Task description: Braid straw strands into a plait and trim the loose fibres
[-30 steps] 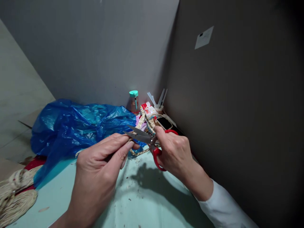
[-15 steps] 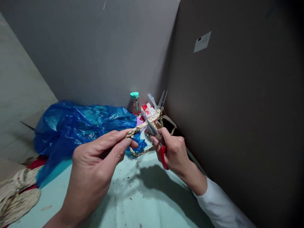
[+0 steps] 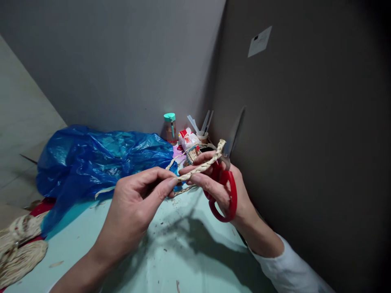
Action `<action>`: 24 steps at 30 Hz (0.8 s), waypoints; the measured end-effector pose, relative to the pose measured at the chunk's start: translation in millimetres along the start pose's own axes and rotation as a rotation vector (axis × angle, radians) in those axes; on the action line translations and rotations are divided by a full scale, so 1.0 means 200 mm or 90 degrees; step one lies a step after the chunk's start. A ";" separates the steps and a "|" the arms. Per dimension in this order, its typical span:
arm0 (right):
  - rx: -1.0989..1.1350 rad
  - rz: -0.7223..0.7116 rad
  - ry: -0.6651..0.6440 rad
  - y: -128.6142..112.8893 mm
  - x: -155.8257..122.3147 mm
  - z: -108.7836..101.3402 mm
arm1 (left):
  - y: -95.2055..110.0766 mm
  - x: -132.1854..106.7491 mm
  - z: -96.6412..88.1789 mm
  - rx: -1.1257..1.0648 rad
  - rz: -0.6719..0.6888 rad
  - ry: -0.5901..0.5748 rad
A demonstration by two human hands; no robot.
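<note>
Between thumb and fingers, my left hand (image 3: 137,199) pinches a braided straw cord (image 3: 203,167), which slants up to the right to a blunt end. My right hand (image 3: 226,191) keeps red-handled scissors (image 3: 230,195) hooked in the palm, blades pointing up and away from me. Its thumb and fingers also rest on the braid, right of my left fingertips. A loop of the same cord hangs behind and below both hands.
A crumpled blue plastic bag (image 3: 104,158) lies at the left. Bundled straw cord (image 3: 23,248) is at the lower left. By the wall stand a teal-lidded jar (image 3: 170,128), a red-and-white packet (image 3: 187,138) and a cup of clear strips (image 3: 202,134). Scraps dot the pale green tabletop (image 3: 165,260).
The scissors have left the braid and swung round in my right hand to point upward. My right fingers have taken hold of the braid beside my left hand.
</note>
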State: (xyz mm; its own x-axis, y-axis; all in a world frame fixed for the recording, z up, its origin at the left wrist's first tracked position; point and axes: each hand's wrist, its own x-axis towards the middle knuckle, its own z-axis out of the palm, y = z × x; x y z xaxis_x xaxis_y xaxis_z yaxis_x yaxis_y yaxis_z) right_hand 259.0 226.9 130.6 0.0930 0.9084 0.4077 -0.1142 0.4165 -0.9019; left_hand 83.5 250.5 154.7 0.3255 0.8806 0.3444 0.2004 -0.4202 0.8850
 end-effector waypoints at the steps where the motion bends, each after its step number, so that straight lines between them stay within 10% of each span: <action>1: -0.008 -0.004 0.002 0.00 0.00 0.00 | 0.00 0.00 0.00 0.015 0.009 -0.003; 12: 0.100 0.003 0.046 0.01 0.06 -0.09 | -0.04 0.00 0.06 0.017 -0.064 -0.089; 24: 0.099 -0.013 0.114 0.01 0.06 -0.11 | -0.05 -0.01 0.05 0.008 -0.045 -0.020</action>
State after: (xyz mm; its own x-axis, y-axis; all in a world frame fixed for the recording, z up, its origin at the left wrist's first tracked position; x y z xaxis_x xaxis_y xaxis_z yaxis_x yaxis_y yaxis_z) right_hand 280.8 238.8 130.0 0.2693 0.8846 0.3808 -0.2606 0.4476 -0.8554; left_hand 90.4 251.3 142.9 0.3384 0.9011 0.2712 0.2352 -0.3601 0.9028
